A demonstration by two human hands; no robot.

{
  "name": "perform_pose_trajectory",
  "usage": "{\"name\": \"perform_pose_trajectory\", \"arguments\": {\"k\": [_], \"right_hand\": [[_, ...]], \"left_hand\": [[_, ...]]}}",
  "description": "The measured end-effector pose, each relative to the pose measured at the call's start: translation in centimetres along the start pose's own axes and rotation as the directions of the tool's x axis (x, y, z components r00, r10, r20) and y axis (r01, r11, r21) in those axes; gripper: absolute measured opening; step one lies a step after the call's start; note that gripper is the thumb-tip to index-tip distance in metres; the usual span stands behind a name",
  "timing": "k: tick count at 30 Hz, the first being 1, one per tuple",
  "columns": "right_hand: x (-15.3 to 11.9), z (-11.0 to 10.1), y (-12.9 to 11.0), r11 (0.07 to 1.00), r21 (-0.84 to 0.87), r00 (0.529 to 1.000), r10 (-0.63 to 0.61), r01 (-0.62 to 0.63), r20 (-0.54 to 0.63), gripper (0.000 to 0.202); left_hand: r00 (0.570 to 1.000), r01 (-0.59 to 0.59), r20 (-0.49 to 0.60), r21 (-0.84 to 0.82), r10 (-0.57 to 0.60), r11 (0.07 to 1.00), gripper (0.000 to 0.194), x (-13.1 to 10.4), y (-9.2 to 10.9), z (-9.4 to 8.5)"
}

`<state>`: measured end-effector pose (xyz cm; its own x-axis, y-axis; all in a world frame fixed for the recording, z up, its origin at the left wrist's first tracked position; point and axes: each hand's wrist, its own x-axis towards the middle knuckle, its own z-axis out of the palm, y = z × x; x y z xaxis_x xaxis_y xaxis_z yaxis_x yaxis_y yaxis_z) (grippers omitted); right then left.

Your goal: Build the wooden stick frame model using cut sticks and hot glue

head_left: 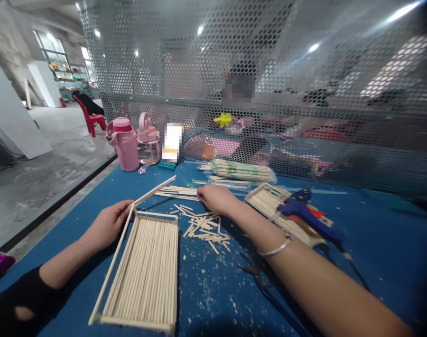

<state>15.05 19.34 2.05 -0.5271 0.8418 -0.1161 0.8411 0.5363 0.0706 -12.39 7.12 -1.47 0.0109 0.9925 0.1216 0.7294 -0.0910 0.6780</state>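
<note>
A rectangular tray of pale wooden sticks (146, 269) lies on the blue table, with a low stick rim. My left hand (110, 224) is closed at its upper left corner, pinching a long stick (155, 190) that points up and away to the right. Another long stick (110, 271) runs down the tray's left side. My right hand (215, 197) reaches to the right ends of a small bunch of loose sticks (178, 191), fingers closed on them. Short cut pieces (204, 227) are scattered right of the tray.
A blue glue gun (304, 215) rests over a second stick piece (265, 199) at right. Dark pliers (251, 269) lie under my right forearm. Behind are a wrapped stick bundle (243, 171), a pink jug (126, 147), a clear bottle (148, 142) and a perforated metal screen (185, 70).
</note>
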Motion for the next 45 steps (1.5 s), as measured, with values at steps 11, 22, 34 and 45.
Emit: {"name": "perform_pose_trajectory", "arguments": {"k": [11,22,34,45], "right_hand": [[-3.3,-0.3,2.1,0.996,0.030,0.996,0.078,-0.079,0.032,0.022],[-5.5,-0.7,-2.2,0.956,0.216,0.980,-0.198,0.200,-0.032,0.039],[-3.3,-0.8,-3.0,0.978,0.168,0.981,-0.149,0.127,0.125,0.015],[0.3,0.5,-4.6,0.844,0.211,0.870,-0.475,0.493,-0.135,0.038]], "left_hand": [[0.939,-0.334,0.157,0.201,0.306,0.921,0.036,7.2,1.8,2.1],[0.911,-0.413,0.140,0.288,0.388,0.864,0.028,9.8,1.1,4.6],[0.893,-0.449,0.185,0.298,0.411,0.842,0.027,10.4,1.1,4.6],[0.927,-0.363,0.014,0.276,0.374,0.890,0.026,9.9,1.0,4.1]]}}
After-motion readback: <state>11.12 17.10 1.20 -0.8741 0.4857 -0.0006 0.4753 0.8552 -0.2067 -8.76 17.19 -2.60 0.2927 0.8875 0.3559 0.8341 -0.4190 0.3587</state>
